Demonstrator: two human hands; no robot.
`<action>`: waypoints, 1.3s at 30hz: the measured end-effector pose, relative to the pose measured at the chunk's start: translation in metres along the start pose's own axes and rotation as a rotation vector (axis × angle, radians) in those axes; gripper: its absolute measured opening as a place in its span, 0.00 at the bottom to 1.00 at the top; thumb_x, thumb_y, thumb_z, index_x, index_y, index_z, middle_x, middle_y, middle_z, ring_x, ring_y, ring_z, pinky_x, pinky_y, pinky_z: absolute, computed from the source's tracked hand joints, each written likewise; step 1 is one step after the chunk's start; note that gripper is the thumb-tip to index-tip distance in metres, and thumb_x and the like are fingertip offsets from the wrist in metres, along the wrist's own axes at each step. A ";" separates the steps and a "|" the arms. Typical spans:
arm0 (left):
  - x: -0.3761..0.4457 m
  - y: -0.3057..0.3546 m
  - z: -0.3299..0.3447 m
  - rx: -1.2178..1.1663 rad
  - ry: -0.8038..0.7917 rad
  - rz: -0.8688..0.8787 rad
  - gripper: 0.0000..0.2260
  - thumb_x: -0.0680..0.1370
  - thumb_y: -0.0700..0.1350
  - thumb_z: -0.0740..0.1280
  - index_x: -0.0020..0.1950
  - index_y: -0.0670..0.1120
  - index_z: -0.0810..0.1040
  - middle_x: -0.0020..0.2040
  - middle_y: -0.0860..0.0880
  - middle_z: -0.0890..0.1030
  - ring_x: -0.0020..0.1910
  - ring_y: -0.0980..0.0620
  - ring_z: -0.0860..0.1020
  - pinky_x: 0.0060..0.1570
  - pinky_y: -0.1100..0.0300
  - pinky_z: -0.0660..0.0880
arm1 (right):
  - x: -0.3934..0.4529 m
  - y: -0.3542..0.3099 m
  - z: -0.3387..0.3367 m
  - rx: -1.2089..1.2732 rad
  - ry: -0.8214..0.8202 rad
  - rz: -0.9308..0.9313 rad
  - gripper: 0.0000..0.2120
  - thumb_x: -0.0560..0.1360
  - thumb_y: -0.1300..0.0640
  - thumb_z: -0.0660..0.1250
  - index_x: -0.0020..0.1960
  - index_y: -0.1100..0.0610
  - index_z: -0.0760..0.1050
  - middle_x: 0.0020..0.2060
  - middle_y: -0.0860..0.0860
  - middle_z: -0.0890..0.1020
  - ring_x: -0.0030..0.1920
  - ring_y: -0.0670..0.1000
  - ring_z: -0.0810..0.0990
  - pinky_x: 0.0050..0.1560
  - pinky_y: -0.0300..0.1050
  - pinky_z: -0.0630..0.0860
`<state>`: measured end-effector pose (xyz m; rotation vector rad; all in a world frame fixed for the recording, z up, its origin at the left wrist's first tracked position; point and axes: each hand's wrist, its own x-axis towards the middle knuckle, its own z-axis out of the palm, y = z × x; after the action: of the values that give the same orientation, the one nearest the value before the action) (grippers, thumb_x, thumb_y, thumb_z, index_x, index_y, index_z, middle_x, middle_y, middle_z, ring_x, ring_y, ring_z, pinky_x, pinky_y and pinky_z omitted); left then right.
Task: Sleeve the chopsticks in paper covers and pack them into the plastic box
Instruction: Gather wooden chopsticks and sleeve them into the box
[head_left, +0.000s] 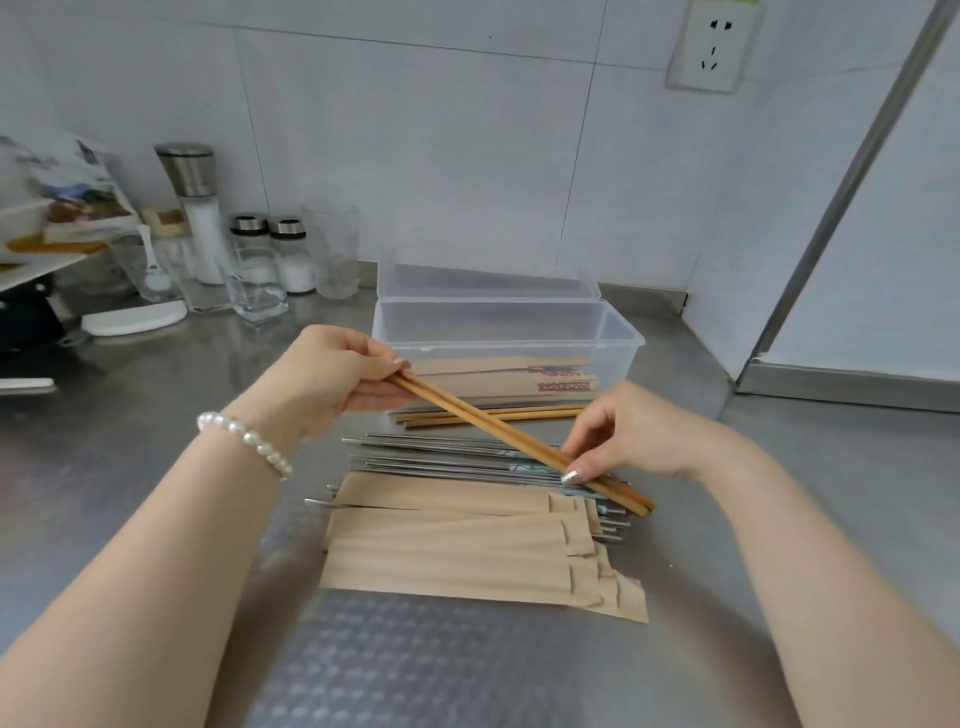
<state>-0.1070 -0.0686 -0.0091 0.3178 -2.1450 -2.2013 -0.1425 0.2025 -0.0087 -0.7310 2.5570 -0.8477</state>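
Observation:
My left hand (337, 374) pinches the upper end of a pair of wooden chopsticks (498, 434) that slants down to the right. My right hand (639, 436) pinches the pair near its lower end, above a heap of metal chopsticks (441, 457). A stack of brown paper covers (467, 551) lies in front of the heap. The clear plastic box (618, 332), lid open behind it, holds a few sleeved chopsticks (498, 374). Two more wooden chopsticks (540, 414) lie just in front of the box.
On the steel counter (810, 493), at the back left, stand a salt grinder (195, 208), two shakers (275, 249) and several glasses (332, 249). A white lid (135, 317) lies near them. A tiled wall with a socket (711, 47) rises behind; a metal-framed panel (852, 171) closes the right.

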 end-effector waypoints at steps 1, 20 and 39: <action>-0.001 0.001 -0.004 0.061 -0.020 -0.021 0.03 0.74 0.34 0.65 0.44 0.34 0.77 0.35 0.40 0.83 0.36 0.47 0.83 0.32 0.62 0.79 | 0.001 0.000 0.001 -0.016 -0.004 0.013 0.05 0.65 0.60 0.76 0.39 0.53 0.83 0.36 0.49 0.83 0.36 0.42 0.78 0.40 0.33 0.76; -0.038 -0.020 0.064 1.012 -0.529 0.416 0.17 0.58 0.53 0.79 0.43 0.50 0.82 0.40 0.52 0.79 0.37 0.57 0.74 0.38 0.66 0.71 | 0.008 0.010 0.006 -0.057 0.173 0.047 0.08 0.64 0.60 0.77 0.34 0.51 0.79 0.31 0.47 0.79 0.34 0.44 0.75 0.40 0.40 0.74; -0.032 -0.028 0.067 0.958 -0.486 0.389 0.16 0.63 0.54 0.76 0.47 0.51 0.80 0.39 0.59 0.77 0.36 0.61 0.73 0.36 0.73 0.69 | 0.008 0.012 -0.002 0.112 0.287 -0.086 0.06 0.70 0.62 0.72 0.38 0.56 0.76 0.29 0.49 0.76 0.26 0.40 0.73 0.29 0.31 0.71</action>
<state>-0.0851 0.0035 -0.0318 -0.6286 -3.0307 -0.9869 -0.1546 0.2068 -0.0156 -0.7361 2.7124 -1.1906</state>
